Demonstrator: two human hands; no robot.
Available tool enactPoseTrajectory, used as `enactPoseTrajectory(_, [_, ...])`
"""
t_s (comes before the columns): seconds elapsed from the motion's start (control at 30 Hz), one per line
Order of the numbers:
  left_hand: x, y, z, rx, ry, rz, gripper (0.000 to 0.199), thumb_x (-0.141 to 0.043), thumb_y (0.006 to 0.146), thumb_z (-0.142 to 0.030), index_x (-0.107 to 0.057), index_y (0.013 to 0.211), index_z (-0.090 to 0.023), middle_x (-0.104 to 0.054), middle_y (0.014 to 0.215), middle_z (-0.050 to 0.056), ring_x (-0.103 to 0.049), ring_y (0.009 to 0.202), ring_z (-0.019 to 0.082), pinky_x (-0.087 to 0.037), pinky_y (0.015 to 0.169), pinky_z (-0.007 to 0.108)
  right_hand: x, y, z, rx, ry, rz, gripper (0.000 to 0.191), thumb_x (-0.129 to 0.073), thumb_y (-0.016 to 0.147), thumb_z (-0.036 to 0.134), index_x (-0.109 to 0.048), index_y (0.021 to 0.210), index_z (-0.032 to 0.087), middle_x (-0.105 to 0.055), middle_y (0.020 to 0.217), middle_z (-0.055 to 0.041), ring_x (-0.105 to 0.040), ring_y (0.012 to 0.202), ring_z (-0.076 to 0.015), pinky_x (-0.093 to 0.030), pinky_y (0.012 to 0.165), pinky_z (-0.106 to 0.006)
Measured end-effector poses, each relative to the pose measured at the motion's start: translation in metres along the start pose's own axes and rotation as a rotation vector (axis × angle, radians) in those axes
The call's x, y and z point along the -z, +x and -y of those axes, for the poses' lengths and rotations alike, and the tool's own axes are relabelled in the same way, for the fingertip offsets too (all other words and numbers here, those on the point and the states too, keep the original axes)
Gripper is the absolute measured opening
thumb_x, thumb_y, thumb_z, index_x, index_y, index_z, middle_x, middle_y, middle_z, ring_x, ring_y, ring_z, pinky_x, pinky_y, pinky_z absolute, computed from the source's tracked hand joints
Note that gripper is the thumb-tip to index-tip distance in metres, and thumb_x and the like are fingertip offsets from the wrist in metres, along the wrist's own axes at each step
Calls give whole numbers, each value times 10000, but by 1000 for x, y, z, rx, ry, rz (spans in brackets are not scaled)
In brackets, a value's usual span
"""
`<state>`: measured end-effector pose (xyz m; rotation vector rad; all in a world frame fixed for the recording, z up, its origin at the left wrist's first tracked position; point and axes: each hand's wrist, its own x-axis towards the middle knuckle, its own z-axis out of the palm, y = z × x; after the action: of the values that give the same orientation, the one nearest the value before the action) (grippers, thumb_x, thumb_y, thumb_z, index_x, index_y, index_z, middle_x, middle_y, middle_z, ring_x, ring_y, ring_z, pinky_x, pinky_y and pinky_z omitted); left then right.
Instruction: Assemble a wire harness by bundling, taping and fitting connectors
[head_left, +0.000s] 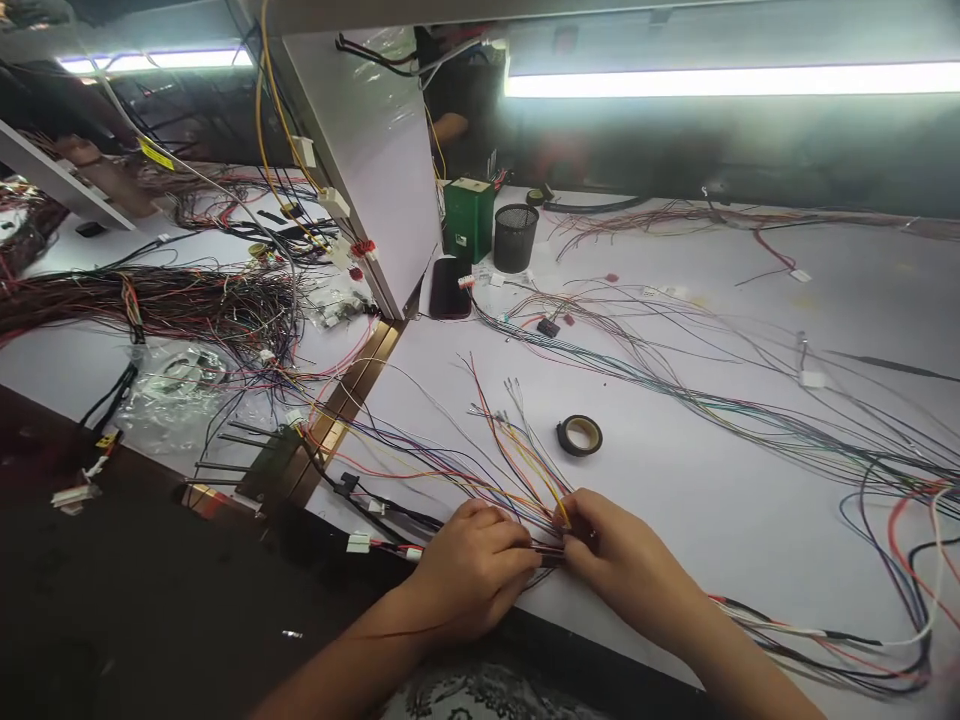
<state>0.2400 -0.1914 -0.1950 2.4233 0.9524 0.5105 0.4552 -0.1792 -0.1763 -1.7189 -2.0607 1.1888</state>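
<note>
Near the front edge of the white table, my left hand (480,555) is closed around a bundle of thin coloured wires (480,480). My right hand (611,545) pinches the same bundle just to the right, its thumb and forefinger at the point where a branch of wires (525,445) fans out away from me. Small metal terminals sit on the far ends of that branch. Beyond my right hand lies a roll of black tape (580,436), touched by neither hand. Black cables with white connectors (359,543) lie left of my left hand.
A long wire harness (637,375) crosses the table's right side. Behind stand a green box (469,220), a black mesh cup (515,240) and a dark phone (451,288). A white upright panel (360,150) divides off the left bench, which holds a large wire heap (187,300).
</note>
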Motion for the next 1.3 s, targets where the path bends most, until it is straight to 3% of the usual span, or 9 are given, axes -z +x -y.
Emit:
enactPoseTrajectory(0.2, [4, 2, 3, 33, -110, 32, 268, -507, 879, -149, -621, 1115, -206, -660, 1014, 57, -560, 976, 186, -405, 892, 354, 10, -2, -16, -3, 341, 122, 145, -475, 907, 298, -588, 900, 207, -645, 809, -22, -591, 724, -164, -466, 608, -269])
enactPoseTrajectory(0.47, [20, 8, -2, 273, -245, 55, 129, -559, 894, -237, -666, 959, -203, -693, 898, 16, -603, 883, 165, -437, 851, 314, 9, -1, -12, 38, 423, 145, 194, -469, 916, 327, -610, 967, 206, -654, 831, -30, -604, 759, -178, -500, 659, -304])
enactPoseTrajectory(0.77, [24, 10, -10, 619, -768, 22, 254, -527, 920, -382, -698, 990, -207, -726, 992, 17, -659, 944, 179, -486, 894, 295, 5, -1, -16, 56, 435, 159, 178, -458, 927, 315, -587, 987, 208, -653, 881, -32, -598, 789, -175, -493, 680, -300])
enactPoseTrajectory(0.9, [16, 11, -13, 618, -950, 26, 270, -533, 919, -389, -679, 1032, -192, -712, 1063, 49, -642, 1035, 198, -471, 971, 345, 5, -2, -14, 56, 442, 186, 160, -443, 938, 296, -569, 976, 205, -638, 902, -30, -582, 809, -169, -485, 712, -305])
enactPoseTrajectory(1.03, [9, 9, -12, 579, -1154, -55, 271, -529, 927, -378, -647, 1057, -171, -687, 1129, 78, -615, 1103, 201, -436, 1031, 380, 6, -2, -12, 56, 459, 193, 136, -456, 940, 300, -559, 963, 214, -614, 860, -8, -561, 777, -152, -474, 714, -290])
enactPoseTrajectory(1.3, [7, 9, 0, 743, -1182, -118, 266, -632, 857, -384, -647, 1006, -165, -654, 1029, 53, -602, 877, 141, -480, 864, 302, 7, -6, -14, 136, 444, 249, 136, -477, 935, 302, -571, 983, 218, -624, 901, -15, -559, 826, -162, -476, 765, -302])
